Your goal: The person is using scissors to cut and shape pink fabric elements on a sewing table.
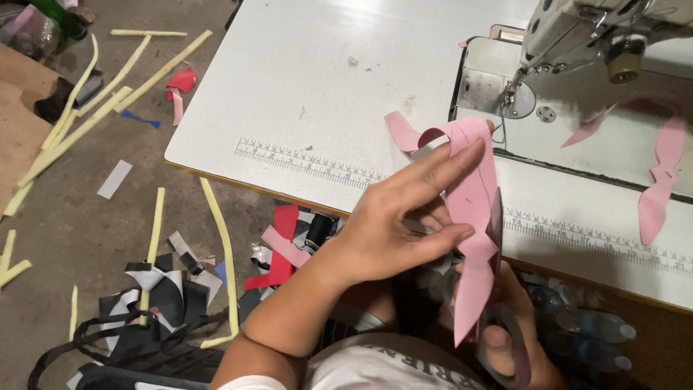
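The left hand [401, 224] is pinching a pink strip [473, 217] near the table [325, 94] edge, fingers [440, 162] clamped on its upper part, holding it upright just near of the sewing machine [577, 36]. The right hand [516, 339] is gripping scissors [498, 289], fingers closed through the handles, blade lying along the strip's right edge. The blade is running close to the left fingertips, so a slip could be nicking them; the limp strip could also be twisting and cutting crooked.
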